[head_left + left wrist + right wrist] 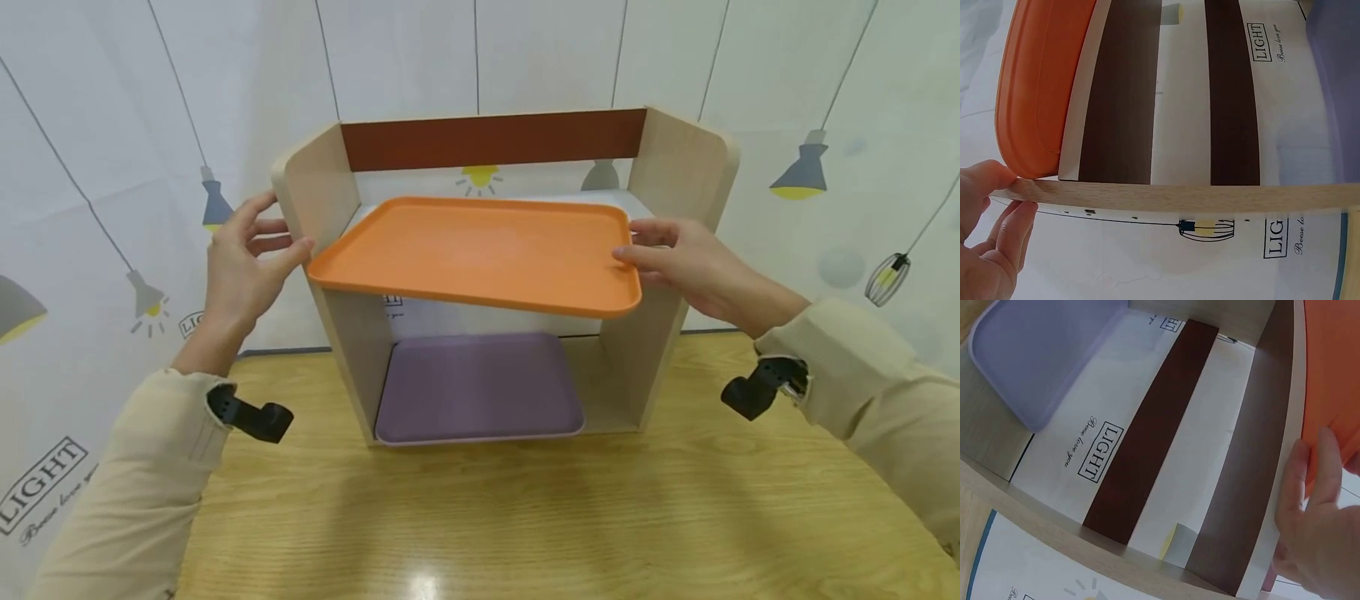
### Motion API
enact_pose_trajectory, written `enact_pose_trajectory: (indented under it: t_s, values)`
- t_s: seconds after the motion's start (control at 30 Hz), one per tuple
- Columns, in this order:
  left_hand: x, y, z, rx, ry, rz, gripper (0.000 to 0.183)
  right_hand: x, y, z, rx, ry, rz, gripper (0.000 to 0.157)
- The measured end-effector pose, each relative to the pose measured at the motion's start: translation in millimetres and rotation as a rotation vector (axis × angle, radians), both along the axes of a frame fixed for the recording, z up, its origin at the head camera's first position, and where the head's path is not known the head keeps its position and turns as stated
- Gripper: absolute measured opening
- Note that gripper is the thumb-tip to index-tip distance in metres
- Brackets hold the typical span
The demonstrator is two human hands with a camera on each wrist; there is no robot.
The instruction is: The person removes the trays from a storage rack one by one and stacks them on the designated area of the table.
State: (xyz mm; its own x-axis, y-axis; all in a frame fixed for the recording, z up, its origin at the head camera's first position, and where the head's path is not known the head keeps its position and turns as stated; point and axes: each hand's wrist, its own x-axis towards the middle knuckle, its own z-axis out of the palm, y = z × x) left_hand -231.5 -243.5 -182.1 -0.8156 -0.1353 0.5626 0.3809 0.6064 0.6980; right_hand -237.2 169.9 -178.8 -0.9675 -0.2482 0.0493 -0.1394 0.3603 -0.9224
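Observation:
An orange tray (480, 254) lies at the upper level of a small wooden shelf (686, 171), its front edge jutting out and its right end nearer the camera. My right hand (693, 267) pinches the tray's right rim, thumb on top and fingers underneath. On the other side, my left hand (243, 258) holds the front edge of the shelf's left side panel (1197, 197), fingers on the outer face. Its thumb is close to the tray's left corner; contact there is unclear. A purple tray (480, 387) rests on the shelf's bottom level, towards the left.
The shelf stands on a wooden table (465, 517) against a white backdrop (540, 50) printed with hanging lamps. A reddish-brown board (495, 142) spans the shelf's top back. Black wrist cameras sit on both sleeves.

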Motion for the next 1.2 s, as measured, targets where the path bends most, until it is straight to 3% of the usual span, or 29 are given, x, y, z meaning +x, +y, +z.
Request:
enact_pose_trajectory:
  t_s: [0.67,0.8,1.2]
  values:
    - [-0.4,1,1.6,-0.007,-0.003,0.004,0.057,38.8,-1,-5.2,-0.148,-0.006,0.010,0.067]
    - [-0.5,0,0.5,-0.010,-0.002,0.011,0.058,40.5,-2,-7.7,-0.197,-0.009,0.021,0.066]
    - [-2.1,0,0.6,-0.027,0.000,0.002,0.057,30.3,5,-9.2,-0.179,-0.049,0.025,0.077]
